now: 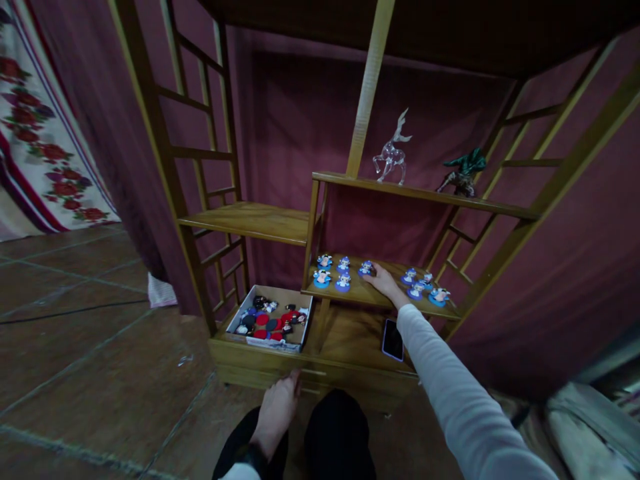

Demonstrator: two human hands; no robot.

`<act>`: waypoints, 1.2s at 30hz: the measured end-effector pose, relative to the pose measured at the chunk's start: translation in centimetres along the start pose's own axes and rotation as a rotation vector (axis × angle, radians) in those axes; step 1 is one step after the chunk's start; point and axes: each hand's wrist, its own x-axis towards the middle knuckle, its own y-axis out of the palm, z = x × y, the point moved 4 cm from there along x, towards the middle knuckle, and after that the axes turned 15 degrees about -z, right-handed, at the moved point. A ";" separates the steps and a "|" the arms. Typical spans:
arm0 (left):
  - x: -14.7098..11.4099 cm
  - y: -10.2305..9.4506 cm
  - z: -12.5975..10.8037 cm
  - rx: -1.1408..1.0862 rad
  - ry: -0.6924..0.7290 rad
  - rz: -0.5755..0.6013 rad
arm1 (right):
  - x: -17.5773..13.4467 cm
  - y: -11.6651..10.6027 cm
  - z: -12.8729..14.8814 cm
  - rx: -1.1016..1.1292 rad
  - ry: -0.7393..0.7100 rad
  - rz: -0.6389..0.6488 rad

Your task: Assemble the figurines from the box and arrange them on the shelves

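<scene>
Eight figurines point(343, 283) flank ninth point(365, 268) touching right hand point(385, 281); phone point(393, 341), left hand point(278, 407) below; grips unclear.

Right arm point(443, 373) extended, right grip point(387, 283) forward; left grip point(277, 405) low

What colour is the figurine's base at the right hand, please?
The base is bluish-purple; head view.

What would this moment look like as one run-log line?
Right hand: at purple-and-white figurine, lower shelf | Left hand: low before cabinet drawers, no object visible | Shallow box: red and dark pieces | Smartphone: on base board
</scene>
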 end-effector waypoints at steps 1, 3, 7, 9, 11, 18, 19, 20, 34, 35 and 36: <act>0.0 -0.2 0.0 -0.001 -0.003 0.003 | 0.0 0.1 -0.2 0.014 0.003 -0.002; -0.1 -0.4 0.1 -0.003 -0.011 0.005 | 0.1 0.2 -0.6 0.064 0.011 -0.011; -0.2 -0.4 0.7 -0.023 -0.017 0.002 | 0.3 0.4 -1.4 0.206 0.053 -0.056; -0.2 -0.2 1.1 -0.037 -0.019 0.000 | 0.3 0.5 -1.6 0.253 0.064 -0.053; -0.1 0.2 1.5 -0.053 -0.019 -0.007 | 0.3 0.5 -1.6 0.247 0.058 -0.036; 0.1 1.1 1.8 -0.076 0.010 -0.040 | 0.1 0.4 -1.3 0.105 0.012 -0.002; 0.1 1.1 1.8 -0.074 0.016 -0.039 | 0.0 0.5 -1.3 0.103 0.011 -0.004; 0.1 1.0 1.8 -0.069 0.020 -0.038 | 0.0 0.5 -1.3 0.102 0.010 -0.009; -0.1 -0.2 1.7 -0.059 0.001 -0.006 | -0.1 0.5 -0.6 0.051 0.026 -0.036; -0.1 -0.1 1.7 -0.063 0.001 -0.009 | -0.2 0.5 -0.6 0.051 0.028 -0.039; -0.1 0.0 1.7 -0.068 0.002 -0.011 | -0.2 0.5 -0.6 0.049 0.028 -0.042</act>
